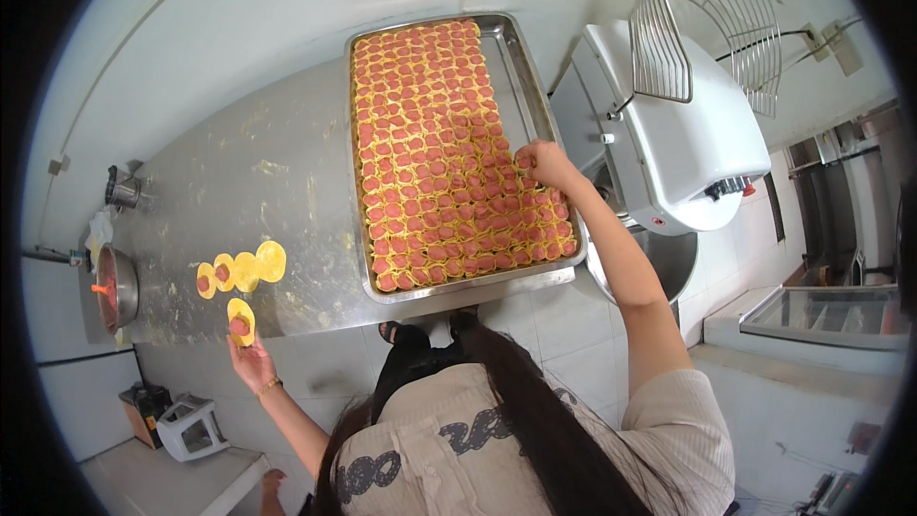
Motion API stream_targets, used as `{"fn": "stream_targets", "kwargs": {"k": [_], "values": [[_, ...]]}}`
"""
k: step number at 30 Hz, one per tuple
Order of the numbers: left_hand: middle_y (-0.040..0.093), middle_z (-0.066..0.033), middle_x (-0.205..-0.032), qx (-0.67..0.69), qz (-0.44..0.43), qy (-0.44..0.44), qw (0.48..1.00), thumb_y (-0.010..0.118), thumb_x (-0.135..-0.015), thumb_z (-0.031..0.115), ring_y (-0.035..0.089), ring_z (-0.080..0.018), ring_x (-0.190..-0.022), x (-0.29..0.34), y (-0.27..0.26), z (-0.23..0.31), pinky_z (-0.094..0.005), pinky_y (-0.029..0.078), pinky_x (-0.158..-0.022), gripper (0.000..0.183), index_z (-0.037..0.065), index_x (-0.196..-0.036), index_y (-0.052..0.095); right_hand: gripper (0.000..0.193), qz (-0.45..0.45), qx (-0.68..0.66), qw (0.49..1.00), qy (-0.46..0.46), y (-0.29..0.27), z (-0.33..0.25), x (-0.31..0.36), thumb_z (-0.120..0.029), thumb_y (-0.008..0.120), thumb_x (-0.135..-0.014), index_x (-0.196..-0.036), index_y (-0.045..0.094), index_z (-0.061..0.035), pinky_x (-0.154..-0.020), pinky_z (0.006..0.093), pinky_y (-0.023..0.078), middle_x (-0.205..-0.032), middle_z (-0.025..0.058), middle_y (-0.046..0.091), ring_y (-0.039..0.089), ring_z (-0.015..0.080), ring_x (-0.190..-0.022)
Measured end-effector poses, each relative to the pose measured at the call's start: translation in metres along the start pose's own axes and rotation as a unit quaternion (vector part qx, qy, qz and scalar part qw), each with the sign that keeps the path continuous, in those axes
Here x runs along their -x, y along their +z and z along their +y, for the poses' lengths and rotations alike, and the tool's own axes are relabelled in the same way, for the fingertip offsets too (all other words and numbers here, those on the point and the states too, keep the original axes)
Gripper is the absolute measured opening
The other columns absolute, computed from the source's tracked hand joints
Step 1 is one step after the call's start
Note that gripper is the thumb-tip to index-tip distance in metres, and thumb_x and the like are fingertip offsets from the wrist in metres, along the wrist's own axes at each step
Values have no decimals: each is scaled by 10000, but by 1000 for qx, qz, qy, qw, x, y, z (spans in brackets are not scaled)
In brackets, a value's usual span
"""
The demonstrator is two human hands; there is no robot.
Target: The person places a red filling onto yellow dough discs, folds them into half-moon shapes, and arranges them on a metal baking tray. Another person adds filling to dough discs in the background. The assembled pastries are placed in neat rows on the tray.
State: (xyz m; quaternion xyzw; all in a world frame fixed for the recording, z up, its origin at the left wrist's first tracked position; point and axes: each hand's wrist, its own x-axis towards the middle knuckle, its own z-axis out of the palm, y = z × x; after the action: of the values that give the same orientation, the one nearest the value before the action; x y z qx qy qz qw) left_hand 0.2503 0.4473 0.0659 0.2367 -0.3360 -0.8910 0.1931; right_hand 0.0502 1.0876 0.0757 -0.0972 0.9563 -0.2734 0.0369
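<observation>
The right hand (pixel 544 162) pinched a dumpling (pixel 524 161) at the tray's (pixel 523 67) right edge, the left hand (pixel 250 358) cradled a filled wrapper (pixel 240 319) off the desk's (pixel 258 172) front edge — both likely soft, tearable, best held by the rims.

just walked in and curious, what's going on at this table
A person stands at a steel table. The right hand reaches onto a large metal tray, touching the rows of small yellow dumplings with pink filling that nearly cover it; only the tray's upper right part is bare. The left hand holds a yellow wrapper with filling at the table's edge. More wrappers lie beside it, and a bowl of pink filling sits at the left.
</observation>
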Motion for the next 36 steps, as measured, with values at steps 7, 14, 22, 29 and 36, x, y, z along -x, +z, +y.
{"fn": "stream_targets", "kwargs": {"k": [7, 14, 22, 29, 36], "values": [[511, -152, -1252, -4, -13, 0, 1000, 444, -954, 229, 501, -234, -1154, 14, 12, -14, -351, 418, -991, 388, -58, -1216, 448, 412, -55, -56, 996, 41, -10, 1, 4, 3, 646, -616, -1014, 665, -103, -753, 349, 486, -925, 121, 606, 596, 286, -836], [491, -160, -1272, -3, 28, -22, 999, 444, -953, 224, 496, -251, -1163, 23, 17, -18, -343, 437, -982, 408, -67, -1239, 423, 395, -61, -45, 997, -13, -14, 3, 5, 24, 644, -621, -995, 675, -103, -730, 365, 495, -918, 145, 635, 612, 305, -836], [537, -126, -1216, -26, 8, -39, 999, 468, -945, 252, 551, -217, -1088, 29, 21, -27, -320, 494, -893, 399, -42, -1213, 451, 386, -51, -31, 998, -37, -9, 2, 2, 19, 635, -609, -979, 669, -84, -728, 369, 492, -884, 143, 640, 608, 307, -824], [521, -128, -1232, -22, -4, -43, 999, 474, -943, 254, 538, -223, -1107, 33, 18, -35, -331, 481, -917, 399, -40, -1211, 442, 344, -36, 0, 998, -44, -10, 0, 4, -18, 660, -600, -937, 684, -83, -735, 377, 493, -856, 146, 634, 608, 327, -814], [521, -131, -1229, -22, -21, -68, 997, 483, -939, 268, 535, -222, -1112, 38, 19, -40, -327, 478, -921, 413, -39, -1211, 442, 382, -75, 59, 994, -52, -6, -1, -2, 1, 647, -615, -990, 670, -69, -746, 368, 488, -890, 145, 605, 592, 325, -836]]}}
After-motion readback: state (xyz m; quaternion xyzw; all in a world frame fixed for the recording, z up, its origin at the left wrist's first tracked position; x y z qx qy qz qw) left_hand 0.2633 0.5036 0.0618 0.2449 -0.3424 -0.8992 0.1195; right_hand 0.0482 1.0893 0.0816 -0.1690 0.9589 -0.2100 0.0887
